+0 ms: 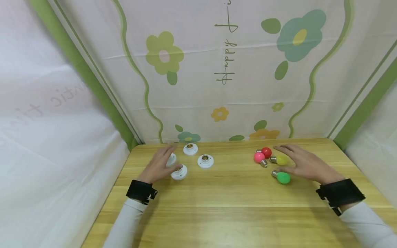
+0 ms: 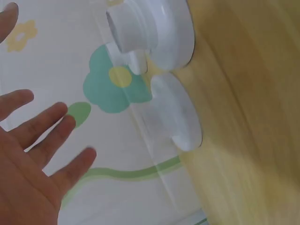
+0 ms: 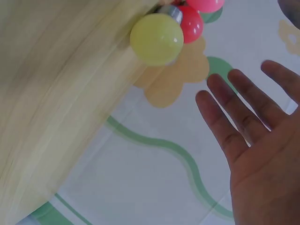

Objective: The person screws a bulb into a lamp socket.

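Observation:
My left hand (image 1: 159,165) hovers over the white round lamp sockets at the left, fingers spread and holding nothing. Partly under it are a near socket (image 1: 179,175) and one at the far left (image 1: 171,159); two more, a back socket (image 1: 190,149) and a right one (image 1: 205,161), stand just beyond. My right hand (image 1: 305,163) is held above the table beside the light bulbs, its fingers apart and empty. Closest to it lie a yellow bulb (image 1: 281,160) and a green bulb (image 1: 283,177). A red bulb (image 1: 266,152) and a pink bulb (image 1: 259,157) lie together further left.
The wooden table (image 1: 217,206) ends at a white flowered curtain (image 1: 198,86) along its back edge. White fabric (image 1: 56,137) also hangs at the left side, and more at the right. A wide stretch of tabletop separates sockets and bulbs.

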The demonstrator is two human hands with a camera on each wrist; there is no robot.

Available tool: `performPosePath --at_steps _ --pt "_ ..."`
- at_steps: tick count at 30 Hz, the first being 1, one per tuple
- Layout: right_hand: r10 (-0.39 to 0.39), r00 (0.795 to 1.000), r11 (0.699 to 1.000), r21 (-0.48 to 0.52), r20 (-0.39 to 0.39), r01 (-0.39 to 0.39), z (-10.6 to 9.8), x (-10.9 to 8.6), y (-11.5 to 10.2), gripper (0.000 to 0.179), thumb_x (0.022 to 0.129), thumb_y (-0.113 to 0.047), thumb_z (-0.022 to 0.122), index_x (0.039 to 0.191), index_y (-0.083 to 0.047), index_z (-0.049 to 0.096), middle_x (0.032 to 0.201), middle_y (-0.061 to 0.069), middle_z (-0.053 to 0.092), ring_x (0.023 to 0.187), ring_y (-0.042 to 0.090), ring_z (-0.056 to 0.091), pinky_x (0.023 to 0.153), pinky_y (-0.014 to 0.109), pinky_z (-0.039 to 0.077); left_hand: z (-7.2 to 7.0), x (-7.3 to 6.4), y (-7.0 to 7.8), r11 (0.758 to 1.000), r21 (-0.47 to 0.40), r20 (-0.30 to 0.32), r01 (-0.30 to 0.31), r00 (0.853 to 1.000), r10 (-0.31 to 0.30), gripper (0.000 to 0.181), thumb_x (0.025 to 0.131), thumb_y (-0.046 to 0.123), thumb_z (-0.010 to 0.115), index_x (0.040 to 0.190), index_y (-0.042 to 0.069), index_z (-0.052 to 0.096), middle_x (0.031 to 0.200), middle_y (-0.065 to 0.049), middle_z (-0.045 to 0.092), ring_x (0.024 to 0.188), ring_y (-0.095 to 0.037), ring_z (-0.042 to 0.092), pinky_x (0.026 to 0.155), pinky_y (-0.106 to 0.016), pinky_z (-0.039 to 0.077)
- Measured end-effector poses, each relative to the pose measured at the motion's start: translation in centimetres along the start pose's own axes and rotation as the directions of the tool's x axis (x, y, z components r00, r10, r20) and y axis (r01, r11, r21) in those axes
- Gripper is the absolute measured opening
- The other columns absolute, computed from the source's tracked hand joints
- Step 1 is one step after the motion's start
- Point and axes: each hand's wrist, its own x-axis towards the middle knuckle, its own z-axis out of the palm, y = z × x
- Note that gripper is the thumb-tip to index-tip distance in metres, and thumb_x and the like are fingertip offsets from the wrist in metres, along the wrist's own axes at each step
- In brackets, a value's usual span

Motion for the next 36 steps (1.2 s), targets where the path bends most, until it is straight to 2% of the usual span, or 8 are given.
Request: performPosePath --at_steps 5,9,14,23,30,36 --pt "0.022 0.999 1.0 -0.001 0.029 -0.022 0.5 -0.3 -0.7 0.082 0.094 -0.06 0.076 0.158 -0.014 0.052 0.152 0.021 0.056 0.138 0.047 0.054 0.099 0.07 0.053 0.7 -0.4 0.3 1.0 -0.021 0.031 -0.001 1.0 0.001 0.091 0.093 0.049 0.081 0.163 0.008 0.041 0.161 -0.019 0.048 0.149 -0.04 0.045 0.119 -0.06 0.045" --pt "0.035 0.999 0.999 0.01 0.03 -0.035 1.0 -0.5 -0.9 0.079 0.094 -0.061 0.075 0.155 -0.015 0.056 0.149 0.019 0.059 0.137 0.045 0.057 0.101 0.069 0.054 1.4 -0.5 0.5 1.0 -0.023 0.04 -0.002 0.999 0.003 0.093 0.09 0.048 0.085 0.163 0.009 0.043 0.16 -0.018 0.048 0.149 -0.039 0.046 0.117 -0.057 0.047" --pt "0.006 1.0 1.0 0.021 0.024 -0.007 1.6 -0.7 -1.1 0.072 0.095 -0.058 0.075 0.149 -0.012 0.061 0.143 0.018 0.064 0.13 0.043 0.062 0.097 0.066 0.057 2.2 -0.9 0.5 0.999 -0.048 0.052 0.015 0.999 -0.012 0.092 0.089 0.044 0.087 0.162 0.009 0.044 0.157 -0.019 0.051 0.147 -0.038 0.049 0.116 -0.057 0.049" --pt "0.016 1.0 0.998 0.059 0.019 -0.018 2.7 -1.3 -1.3 0.075 0.093 -0.058 0.078 0.151 -0.015 0.06 0.141 0.014 0.065 0.129 0.04 0.063 0.096 0.064 0.058 3.3 -1.3 0.0 0.989 -0.126 0.079 0.073 0.995 -0.064 0.091 0.091 0.045 0.085 0.164 0.013 0.041 0.161 -0.018 0.048 0.151 -0.04 0.044 0.12 -0.06 0.044" --pt "0.024 0.998 0.994 0.107 0.057 -0.03 3.0 -1.3 -1.6 0.084 0.091 -0.06 0.079 0.154 -0.011 0.056 0.138 0.018 0.066 0.12 0.038 0.067 0.093 0.065 0.058 4.0 -1.3 0.0 0.988 -0.13 0.118 0.088 0.99 -0.073 0.093 0.09 0.043 0.087 0.164 0.011 0.041 0.162 -0.021 0.046 0.152 -0.041 0.042 0.123 -0.059 0.04" --pt "0.056 0.994 0.988 0.142 0.093 -0.069 3.3 -1.4 -2.0 0.091 0.086 -0.059 0.083 0.157 -0.012 0.051 0.139 0.018 0.067 0.123 0.041 0.065 0.095 0.068 0.057 4.3 -1.5 0.1 0.983 -0.146 0.132 0.109 0.987 -0.09 0.094 0.087 0.036 0.09 0.163 0.008 0.042 0.161 -0.022 0.046 0.152 -0.044 0.04 0.123 -0.061 0.04"
